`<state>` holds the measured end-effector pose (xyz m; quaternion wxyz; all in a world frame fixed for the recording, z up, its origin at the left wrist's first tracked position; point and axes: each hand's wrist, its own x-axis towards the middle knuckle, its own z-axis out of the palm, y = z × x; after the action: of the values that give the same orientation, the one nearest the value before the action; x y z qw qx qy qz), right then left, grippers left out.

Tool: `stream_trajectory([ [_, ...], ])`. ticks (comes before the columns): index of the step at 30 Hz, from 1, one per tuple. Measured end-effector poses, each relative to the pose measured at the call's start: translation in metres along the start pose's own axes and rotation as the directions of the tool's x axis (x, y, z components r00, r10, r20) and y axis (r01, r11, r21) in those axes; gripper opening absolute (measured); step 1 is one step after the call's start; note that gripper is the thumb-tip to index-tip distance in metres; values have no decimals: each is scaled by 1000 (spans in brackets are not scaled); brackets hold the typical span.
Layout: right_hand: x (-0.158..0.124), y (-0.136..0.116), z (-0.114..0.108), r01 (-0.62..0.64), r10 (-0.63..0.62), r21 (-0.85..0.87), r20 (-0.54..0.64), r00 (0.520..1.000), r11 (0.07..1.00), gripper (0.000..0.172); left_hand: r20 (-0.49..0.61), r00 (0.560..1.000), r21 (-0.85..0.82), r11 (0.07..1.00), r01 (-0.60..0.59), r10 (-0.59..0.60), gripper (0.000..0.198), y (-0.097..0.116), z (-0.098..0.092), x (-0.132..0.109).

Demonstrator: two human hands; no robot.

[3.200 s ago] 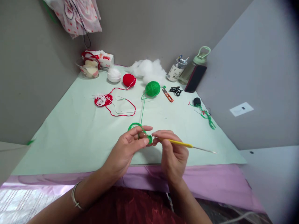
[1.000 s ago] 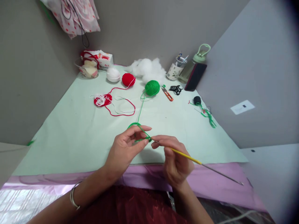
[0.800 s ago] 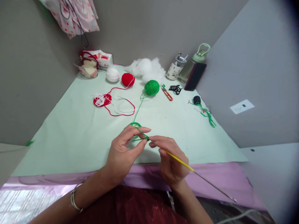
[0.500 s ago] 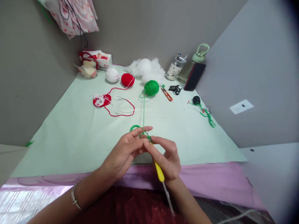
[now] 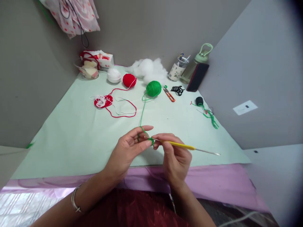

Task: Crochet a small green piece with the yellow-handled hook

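A: What moved?

B: Yellow-handled hook [image 5: 180, 145]. Half a second back its tail pointed near; now it points right. Yarn [image 5: 142, 114] from the green ball [image 5: 153, 89] slants more left now.

A: Fingers?

B: Right hand [image 5: 176, 157] clamped on the hook. Left hand [image 5: 125, 148] pinches the small green crochet piece [image 5: 152, 142], index finger raised. Piece is near centre, above the pale green cover [image 5: 71, 135]. Hook tip shows just left of it; can't tell if it's through a stitch.

A: Containers?

B: Far right: clear cup [image 5: 175, 72], pens [image 5: 181, 56] standing in it. Beside it, green-lidded bottle [image 5: 186, 75], contents unclear, dark phone [image 5: 198, 78] leaning there. Far left: clear tub [image 5: 95, 75], something cream-coloured [image 5: 90, 65] inside; red-and-white pack [image 5: 105, 61] just behind.

A: Surface, room?

B: Lilac cloth [image 5: 213, 179] along the cover's near edge. White ball [image 5: 114, 76] and red ball [image 5: 129, 80] far left of centre, white stuffing [image 5: 149, 70] far centre. Orange snips [image 5: 170, 96], black claw clip [image 5: 178, 90] right of the green ball. Grey walls [image 5: 165, 28]; spotted cloth [image 5: 75, 19] hangs far left, white wall plate [image 5: 245, 108] right.
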<state>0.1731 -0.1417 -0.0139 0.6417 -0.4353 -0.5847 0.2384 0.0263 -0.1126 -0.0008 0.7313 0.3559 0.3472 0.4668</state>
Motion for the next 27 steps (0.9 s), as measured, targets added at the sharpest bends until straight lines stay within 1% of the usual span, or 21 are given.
stream_trajectory([
  [2, -4, 1, -1, 145, -141, -185, 33, 989, 972, 30, -5, 1000, -57, 998, 23, -24, 38, -1, 1, 2],
  [4, -8, 2, -3, 296, -278, -359, 102, 955, 885, 37, 18, 995, -146, 985, 97, -96, 41, -1, 2, 3],
  [5, -9, 3, -4, 338, -317, -400, 120, 941, 852, 39, 44, 989, -191, 970, 149, -143, 41, -1, 1, 4],
  [6, -9, 3, -5, 346, -325, -402, 120, 938, 848, 39, 73, 980, -231, 953, 197, -185, 40, 0, 0, 4],
  [7, -8, 2, -6, 316, -302, -371, 98, 948, 873, 38, 94, 972, -262, 937, 232, -215, 38, 0, -1, 5],
  [8, -7, 2, -6, 257, -254, -309, 51, 966, 915, 35, 101, 969, -284, 926, 247, -227, 35, 1, -3, 5],
  [10, -4, 0, -6, 102, -109, -127, -55, 993, 987, 27, 72, 976, -294, 931, 217, -205, 27, 3, -6, 6],
  [12, -1, 0, -4, -31, 36, 58, -86, 996, 998, 22, 42, 988, -251, 956, 155, -150, 23, 4, -6, 6],
  [13, 0, 0, -3, -70, 79, 121, -71, 994, 990, 20, 44, 992, -215, 969, 124, -117, 23, 4, -5, 5],
  [15, 1, 3, 0, -112, 117, 165, -23, 993, 980, 17, 68, 995, -142, 987, 76, -67, 26, 3, -3, 4],
  [17, 1, 6, 1, -127, 131, 152, -14, 991, 980, 15, 70, 996, -95, 994, 58, -52, 29, 1, -2, 2],
  [19, 2, 8, 1, -151, 157, 168, -25, 987, 974, 15, 33, 998, -72, 996, 54, -52, 31, 1, -1, 2],
  [21, 3, 9, 0, -182, 191, 223, -20, 981, 958, 16, -2, 999, -59, 997, 43, -43, 33, 1, -2, 2],
  [24, 5, 8, -2, -207, 219, 289, -10, 976, 935, 17, -13, 999, -37, 999, 33, -34, 30, 3, -2, 2],
  [27, 7, 6, -3, -201, 213, 318, -2, 977, 926, 19, -7, 999, -14, 999, 31, -32, 27, 5, -3, 1],
])
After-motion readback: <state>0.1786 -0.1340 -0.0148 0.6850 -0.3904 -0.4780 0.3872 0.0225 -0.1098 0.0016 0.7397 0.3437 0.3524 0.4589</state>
